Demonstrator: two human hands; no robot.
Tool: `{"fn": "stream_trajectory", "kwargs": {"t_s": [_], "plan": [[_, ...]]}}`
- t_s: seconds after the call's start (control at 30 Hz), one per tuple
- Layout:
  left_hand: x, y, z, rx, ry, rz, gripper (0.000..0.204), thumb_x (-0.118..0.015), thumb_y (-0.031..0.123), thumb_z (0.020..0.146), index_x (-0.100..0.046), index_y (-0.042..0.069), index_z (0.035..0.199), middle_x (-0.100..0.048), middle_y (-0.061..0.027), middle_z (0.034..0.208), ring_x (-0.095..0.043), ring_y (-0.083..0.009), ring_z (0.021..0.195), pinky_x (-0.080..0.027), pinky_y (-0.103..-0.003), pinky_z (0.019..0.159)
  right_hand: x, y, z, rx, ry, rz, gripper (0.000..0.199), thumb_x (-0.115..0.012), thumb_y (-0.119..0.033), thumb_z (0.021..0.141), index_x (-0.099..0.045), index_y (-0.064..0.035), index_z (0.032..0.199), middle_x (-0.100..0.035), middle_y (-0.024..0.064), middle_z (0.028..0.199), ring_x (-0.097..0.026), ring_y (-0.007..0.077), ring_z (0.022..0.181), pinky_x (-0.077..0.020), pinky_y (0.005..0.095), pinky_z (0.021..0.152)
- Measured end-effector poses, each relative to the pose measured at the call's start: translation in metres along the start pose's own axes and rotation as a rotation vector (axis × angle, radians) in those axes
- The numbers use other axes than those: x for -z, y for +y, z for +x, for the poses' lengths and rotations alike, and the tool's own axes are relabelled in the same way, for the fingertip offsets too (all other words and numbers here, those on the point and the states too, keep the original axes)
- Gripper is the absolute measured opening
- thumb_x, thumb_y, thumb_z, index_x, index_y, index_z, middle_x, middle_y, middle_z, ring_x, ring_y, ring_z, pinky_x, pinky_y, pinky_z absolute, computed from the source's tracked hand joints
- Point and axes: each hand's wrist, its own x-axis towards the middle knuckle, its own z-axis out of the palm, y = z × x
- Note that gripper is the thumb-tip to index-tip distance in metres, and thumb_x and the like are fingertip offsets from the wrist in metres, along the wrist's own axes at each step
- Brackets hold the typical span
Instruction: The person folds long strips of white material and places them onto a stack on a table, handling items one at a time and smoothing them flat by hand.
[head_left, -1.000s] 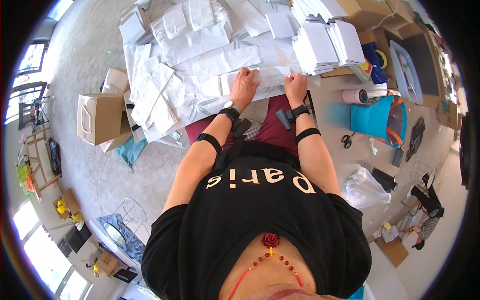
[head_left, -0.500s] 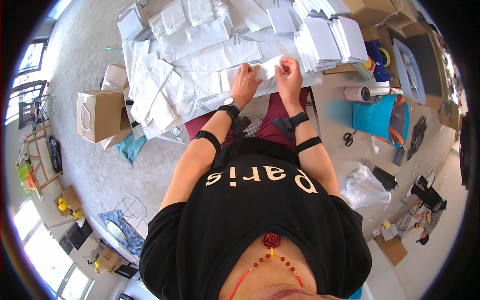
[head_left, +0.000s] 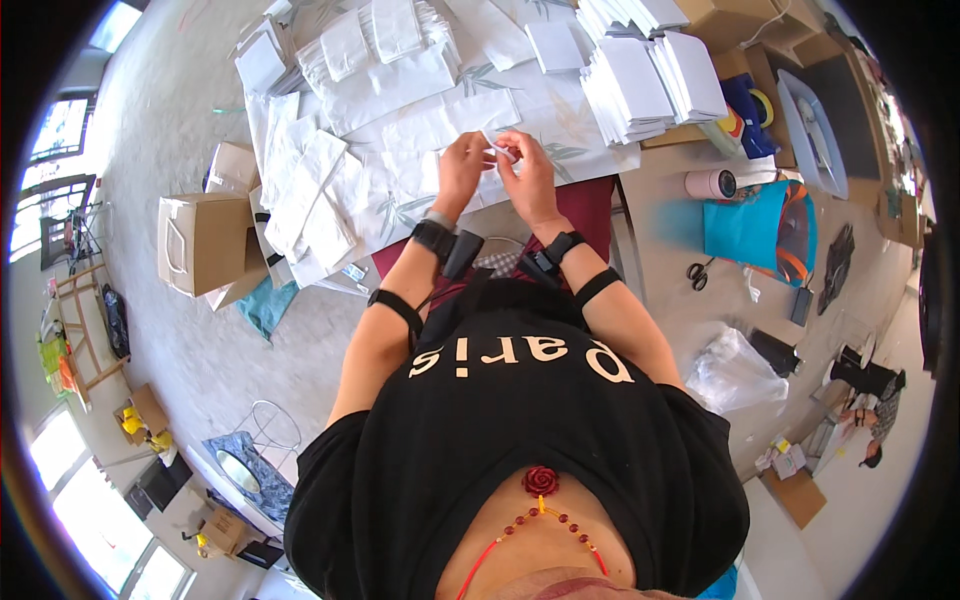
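Over the near edge of the table (head_left: 585,160), my left hand (head_left: 459,175) and my right hand (head_left: 529,180) are close together, fingers closed in a pinch. Between their fingertips is a thin white piece (head_left: 491,150), folded or bunched; its kind is too small to make out, and the fingers hide most of it. A flat white strip (head_left: 430,168) lies under and beside my left hand. Farther back, another long white strip (head_left: 455,118) lies flat. Left of my hands, flat white bags (head_left: 310,190) overlap in a loose heap.
Stacks of folded white sheets (head_left: 628,90) stand at the table's back right, with more white bags (head_left: 380,75) at the back. Cardboard boxes (head_left: 205,240) are left of the table. On the right floor are a turquoise bag (head_left: 745,230), scissors (head_left: 698,273) and a pink cylinder (head_left: 705,184).
My right hand has moved left and my left hand slightly left, so they now nearly meet. The white piece, earlier stretched between them, is now gathered at the fingertips.
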Motion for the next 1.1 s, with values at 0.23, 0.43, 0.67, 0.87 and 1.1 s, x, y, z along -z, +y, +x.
{"fn": "stream_trajectory", "kwargs": {"t_s": [0.23,0.43,0.67,0.87,1.1], "plan": [[0.014,0.035,-0.021,0.251,0.058,-0.033,0.038,-0.066,0.036,0.099,-0.068,-0.002,0.096,-0.072,-0.0107,0.090,-0.071,-0.0182,0.074,-0.059,-0.030,0.066,-0.017,0.007,-0.012,0.140,-0.163,-0.064,0.029,-0.070,-0.005,0.090,-0.061,-0.0024,0.117,-0.067,0.0150,0.110,-0.064,0.0326,0.101,-0.0526,0.0418,0.087],[0.032,-0.023,-0.005,-0.089,0.250,0.425,0.027,-0.070,0.023,0.091,-0.072,-0.004,0.091,-0.073,-0.0115,0.076,-0.071,-0.0165,0.068,-0.056,-0.032,0.060,-0.001,0.024,-0.016,0.156,-0.119,-0.078,0.029,-0.070,-0.008,0.090,-0.062,-0.0041,0.118,-0.066,0.0141,0.110,-0.063,0.0320,0.098,-0.0524,0.0410,0.086],[0.023,-0.007,-0.013,-0.099,0.248,0.510,0.024,-0.068,0.021,0.091,-0.072,-0.003,0.089,-0.073,-0.0124,0.074,-0.067,-0.0199,0.052,-0.052,-0.034,0.053,0.027,0.062,-0.001,-0.023,-0.020,-0.203,0.013,-0.071,-0.008,0.088,-0.070,-0.0073,0.102,-0.064,0.0102,0.103,-0.060,0.0318,0.102,-0.0495,0.0416,0.090],[0.028,-0.017,-0.009,-0.125,0.276,0.602,0.024,-0.069,0.021,0.089,-0.071,-0.003,0.087,-0.072,-0.0163,0.077,-0.070,-0.0290,0.066,-0.053,-0.039,0.065,0.023,0.074,0.008,0.038,-0.136,-0.266,0.018,-0.073,-0.009,0.087,-0.073,-0.0111,0.106,-0.065,0.0082,0.103,-0.060,0.0313,0.101,-0.0489,0.0413,0.092],[0.027,-0.018,-0.010,-0.199,0.298,0.686,0.023,-0.069,0.022,0.087,-0.070,-0.001,0.085,-0.071,-0.0174,0.080,-0.068,-0.0348,0.074,-0.052,-0.043,0.071,0.021,0.088,0.014,0.077,-0.192,-0.327,0.023,-0.074,-0.013,0.087,-0.074,-0.0145,0.109,-0.065,0.0063,0.102,-0.059,0.0306,0.098,-0.0490,0.0416,0.090]]}}
